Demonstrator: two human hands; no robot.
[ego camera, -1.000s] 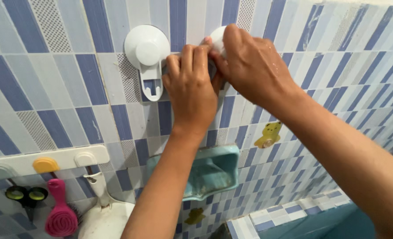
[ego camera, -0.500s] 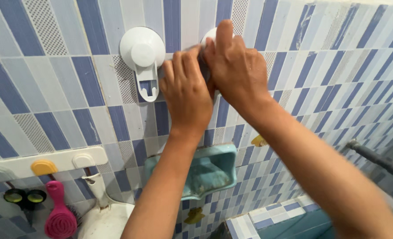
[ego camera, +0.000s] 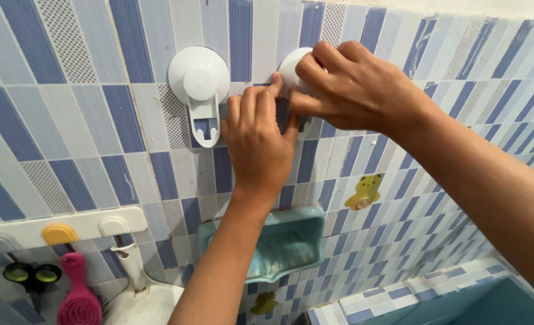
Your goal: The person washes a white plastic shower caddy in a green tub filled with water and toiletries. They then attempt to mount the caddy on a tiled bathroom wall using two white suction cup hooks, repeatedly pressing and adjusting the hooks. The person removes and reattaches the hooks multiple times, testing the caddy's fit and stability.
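Comparing with half a second back, both hands have barely shifted on the wall: the right hand [ego camera: 354,90] still wraps the right cup [ego camera: 294,69], though more of its white dome now shows past the fingers, and the left hand [ego camera: 258,141] has slid a little lower, its fingertips still up against the cup's underside. The yellow bear sticker [ego camera: 363,192] is now in full view below the right wrist.

Right cup — a round white plastic suction mount, stuck on the blue-and-white tiles [ego camera: 68,108] near the top of the wall. Only its upper left curve is visible; the rest, with whatever hangs beneath it, is hidden by the hands. The right hand's fingers are closed around it, thumb underneath. The left hand is flat and loosely spread, pressing at its base rather than gripping.

Just to the left sits a matching left cup [ego camera: 199,87], whole, with a slotted tab hanging down. Lower on the wall — a teal soap dish [ego camera: 279,247], a white hook rail [ego camera: 62,232] and a pink brush [ego camera: 79,301].
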